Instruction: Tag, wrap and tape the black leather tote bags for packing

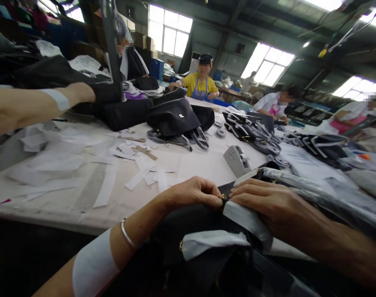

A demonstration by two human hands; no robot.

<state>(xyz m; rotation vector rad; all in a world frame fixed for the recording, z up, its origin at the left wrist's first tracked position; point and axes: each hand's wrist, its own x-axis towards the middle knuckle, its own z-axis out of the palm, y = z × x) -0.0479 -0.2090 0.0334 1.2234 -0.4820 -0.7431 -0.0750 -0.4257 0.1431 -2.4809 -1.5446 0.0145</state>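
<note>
- The black bag (181, 222) was nearest of all, at the near edge of the table (203, 163), just in front of the person and under both hands.
- Two white wrappings (215, 241) were lying on this bag, and one of them had a small gold-coloured ring (180, 246) at its end.
- The left hand (203, 192) had its thumb and forefinger pinched together at a small gold-coloured metal piece (223, 197) on the bag; a silver bracelet (126, 233) was around the wrist.
- The right hand (258, 196) lay over the bag beside the same piece, with its fingers stretched and close together; its thumb was hidden, so I cannot tell whether it gripped anything.
- Beyond the hands, a grey tape dispenser (235, 161) stood on the table.
- To the left of it, many paper strips (105, 185) were scattered.
- Farther, a dark handbag (172, 117) with a small gold-coloured emblem rested on the table, and to its right was a pile of dark pieces with grey straps (252, 130).
- At the left, the blurred hand of another person (81, 93) reached to dark goods.
- Across the table there was a person in a yellow shirt (211, 86), and behind, bright windows (169, 31).
</note>
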